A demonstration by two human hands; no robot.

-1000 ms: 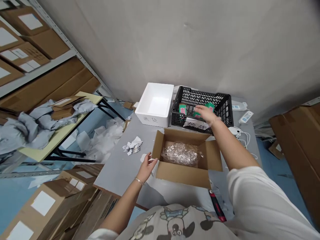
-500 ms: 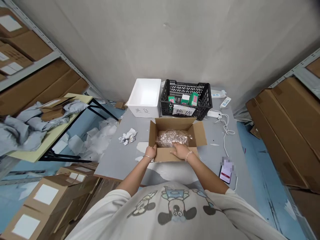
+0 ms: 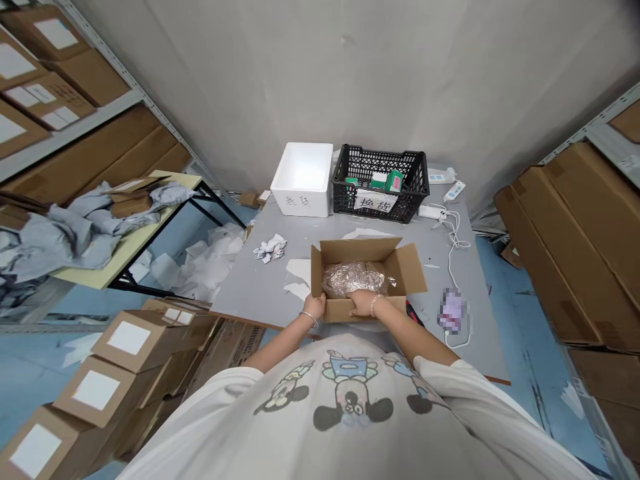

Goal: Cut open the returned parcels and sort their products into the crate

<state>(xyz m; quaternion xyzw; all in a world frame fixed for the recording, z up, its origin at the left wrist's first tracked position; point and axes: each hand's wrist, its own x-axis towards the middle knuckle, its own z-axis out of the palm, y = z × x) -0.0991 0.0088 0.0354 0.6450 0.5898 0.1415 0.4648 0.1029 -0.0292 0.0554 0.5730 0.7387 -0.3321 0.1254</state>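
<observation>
While apart, left hand [image 3: 315, 307] and right hand [image 3: 363, 303] both on the near wall of an open cardboard box [image 3: 355, 252], grip unclear; plastic-wrapped bundle [image 3: 353, 279] inside, just beyond the right hand. Along the far edge of the grey desk [image 3: 240, 287], a white foam box [image 3: 301, 180] beside a black plastic crate [image 3: 405, 208] of small green boxes [image 3: 393, 180]; crumpled paper [image 3: 270, 249] left of the open cardboard box.

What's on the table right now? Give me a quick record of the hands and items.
Left hand: on the front wall of the open cardboard box
Right hand: on the same wall, fingers by the bubble-wrapped bundle
Box contents: the bubble-wrapped bundle
Behind box: white foam box; black plastic crate holding small green-and-white cartons
Left of box: crumpled paper
Surface: grey table
</observation>
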